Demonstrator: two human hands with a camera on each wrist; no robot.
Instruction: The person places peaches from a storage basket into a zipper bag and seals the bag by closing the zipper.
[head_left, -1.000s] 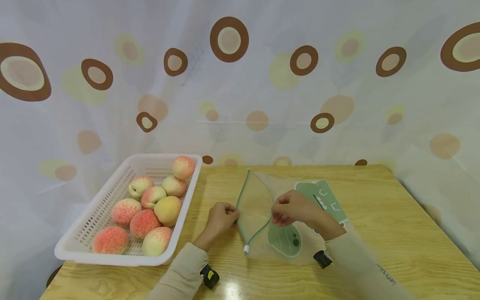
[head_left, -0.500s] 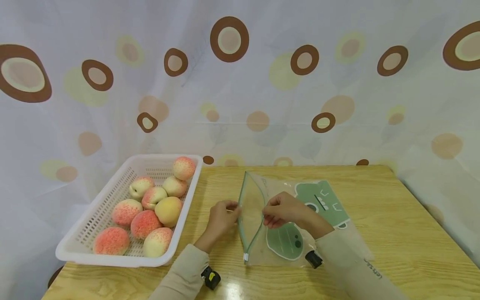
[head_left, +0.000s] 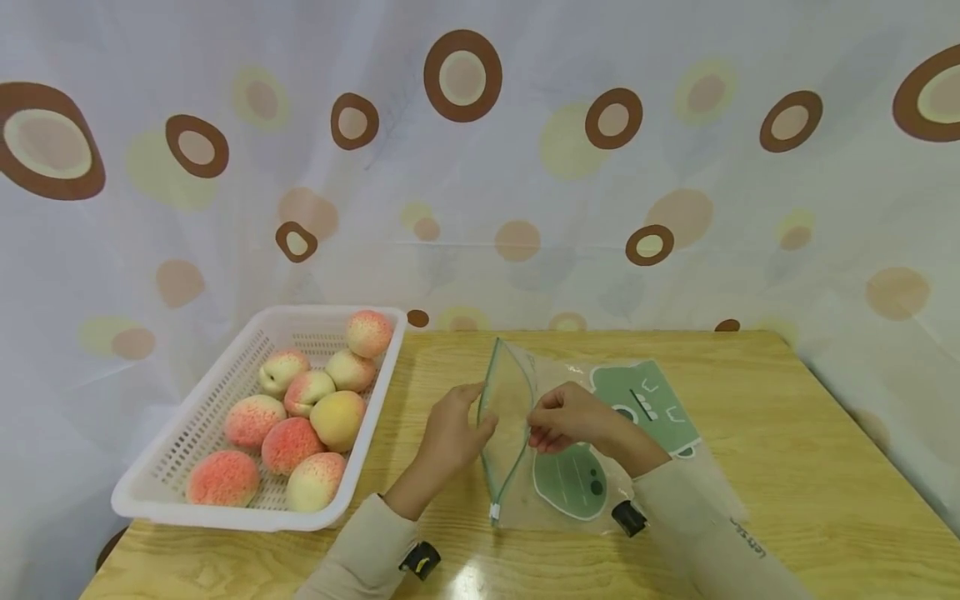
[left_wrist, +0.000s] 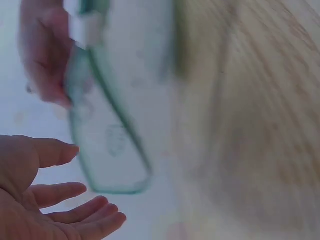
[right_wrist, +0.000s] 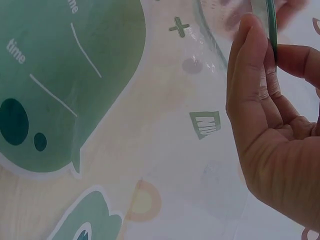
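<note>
1. Green rim of a clear plastic bag (head_left: pixel 570 479): pinched between thumb and fingers of my right hand (head_left: pixel 566 417), grip fully closed up on that edge.
2. Left hand (head_left: pixel 453 429): fingers stretched out and spread, thumb well away from them, holding nothing. It's right at the bag's left rim; can't tell whether thumb or fingers touch it.
3. Between my two hands: the bag's mouth, gaping, narrowing to a point at each end. White slider (head_left: pixel 495 511) sits at the end nearer me, closer to my body than either hand.
4. Bag body stretches off to the right of my right hand, under that forearm. Leaf-like green print with dark dots just on the near side of my right hand; larger green print (head_left: pixel 652 408) to its right, past the forearm.
5. Behind each hand: pale sleeve (head_left: pixel 367 542) and black wrist device (head_left: pixel 421 560), left one pointed; right arm has the same.
6. Left of my left hand, well apart: white plastic basket (head_left: pixel 217 517) holding nine peaches (head_left: pixel 337 421), mostly pink-red, one yellow.
7. Below both hands: wooden table (head_left: pixel 810 467). Beyond them: pale curtain (head_left: pixel 480 192), brown rings and pastel blobs.
</note>
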